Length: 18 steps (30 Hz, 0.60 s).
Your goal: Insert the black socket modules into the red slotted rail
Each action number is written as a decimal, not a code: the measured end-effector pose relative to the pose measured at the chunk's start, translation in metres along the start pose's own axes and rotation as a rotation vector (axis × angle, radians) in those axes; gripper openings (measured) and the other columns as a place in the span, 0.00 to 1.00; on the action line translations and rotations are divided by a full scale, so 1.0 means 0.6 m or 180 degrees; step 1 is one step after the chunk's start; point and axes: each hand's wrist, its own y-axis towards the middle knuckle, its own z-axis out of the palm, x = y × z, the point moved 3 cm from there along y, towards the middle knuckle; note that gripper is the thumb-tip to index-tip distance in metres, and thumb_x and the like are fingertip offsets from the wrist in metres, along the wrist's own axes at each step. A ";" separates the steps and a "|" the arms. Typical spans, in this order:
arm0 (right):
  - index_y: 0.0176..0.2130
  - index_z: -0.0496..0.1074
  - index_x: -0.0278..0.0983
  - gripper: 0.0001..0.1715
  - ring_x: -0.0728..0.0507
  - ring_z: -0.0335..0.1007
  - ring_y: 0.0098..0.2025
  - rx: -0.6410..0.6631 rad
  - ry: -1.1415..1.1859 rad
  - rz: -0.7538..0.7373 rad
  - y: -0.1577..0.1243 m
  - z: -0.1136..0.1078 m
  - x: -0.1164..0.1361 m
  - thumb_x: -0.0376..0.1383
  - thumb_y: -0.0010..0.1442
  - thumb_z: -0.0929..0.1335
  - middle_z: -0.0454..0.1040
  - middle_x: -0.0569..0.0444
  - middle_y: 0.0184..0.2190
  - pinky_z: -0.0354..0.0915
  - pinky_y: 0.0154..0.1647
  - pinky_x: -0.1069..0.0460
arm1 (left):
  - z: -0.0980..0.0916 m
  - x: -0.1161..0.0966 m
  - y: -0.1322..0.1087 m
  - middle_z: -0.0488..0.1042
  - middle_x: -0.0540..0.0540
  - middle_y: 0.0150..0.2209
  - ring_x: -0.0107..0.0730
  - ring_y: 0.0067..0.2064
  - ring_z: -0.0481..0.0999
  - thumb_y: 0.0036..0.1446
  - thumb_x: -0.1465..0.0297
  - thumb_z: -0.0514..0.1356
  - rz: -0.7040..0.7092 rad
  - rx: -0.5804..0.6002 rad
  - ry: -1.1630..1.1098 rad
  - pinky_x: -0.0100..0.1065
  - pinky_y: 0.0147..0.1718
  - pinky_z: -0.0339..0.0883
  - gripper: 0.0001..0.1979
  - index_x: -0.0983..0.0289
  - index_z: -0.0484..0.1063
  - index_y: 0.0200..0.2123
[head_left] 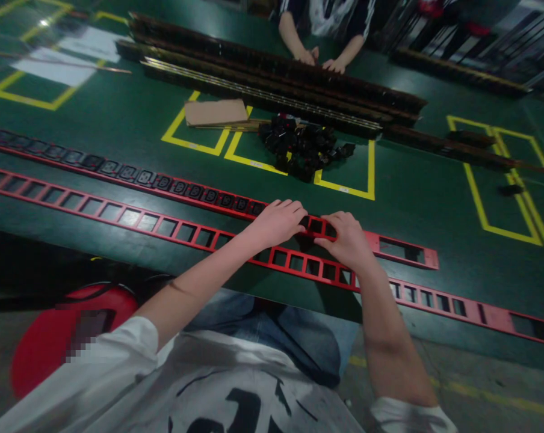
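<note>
A long red frame point(405, 249) lies across the green table, its left slots filled with black square sockets point(179, 187). My left hand point(281, 221) rests over this frame just past the last visible socket, fingers curled on its far edge. A little to the right, my right hand point(345, 236) grips the same frame, thumb on the near side and fingers on the far side. Open slots show between the two hands. Nearer to me lies a second red frame point(315, 267) with unfilled slots, passing under my forearms.
A pile of black parts point(299, 144) lies beyond my hands, beside a cardboard piece point(215, 112). Long dark rails point(272, 78) cross behind them. Across the table are a person's hands point(319, 60). A red stool point(41, 343) stands at lower left.
</note>
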 end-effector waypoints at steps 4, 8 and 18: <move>0.51 0.76 0.39 0.21 0.31 0.71 0.49 0.0238 0.0208 -0.0104 0.021 -0.014 -0.005 0.45 0.60 0.72 0.76 0.43 0.46 0.69 0.51 0.34 | 0.008 0.003 0.000 0.76 0.56 0.52 0.41 0.53 0.73 0.69 0.63 0.58 -0.0042 -0.0017 -0.0113 0.40 0.49 0.64 0.14 0.62 0.72 0.53; 0.52 0.76 0.38 0.20 0.36 0.74 0.44 -0.0203 0.0506 -0.0103 0.101 -0.041 -0.007 0.44 0.64 0.69 0.75 0.44 0.48 0.72 0.50 0.38 | 0.013 0.000 -0.001 0.75 0.57 0.51 0.43 0.53 0.72 0.68 0.64 0.58 -0.0041 -0.0196 -0.0055 0.41 0.49 0.64 0.13 0.62 0.73 0.51; 0.52 0.72 0.37 0.23 0.34 0.72 0.49 -0.0321 -0.0044 0.0050 0.213 0.010 0.001 0.33 0.57 0.70 0.68 0.41 0.56 0.71 0.49 0.39 | 0.014 -0.008 -0.008 0.71 0.58 0.53 0.42 0.55 0.69 0.69 0.64 0.56 0.0037 -0.0312 0.0011 0.43 0.51 0.64 0.15 0.62 0.73 0.55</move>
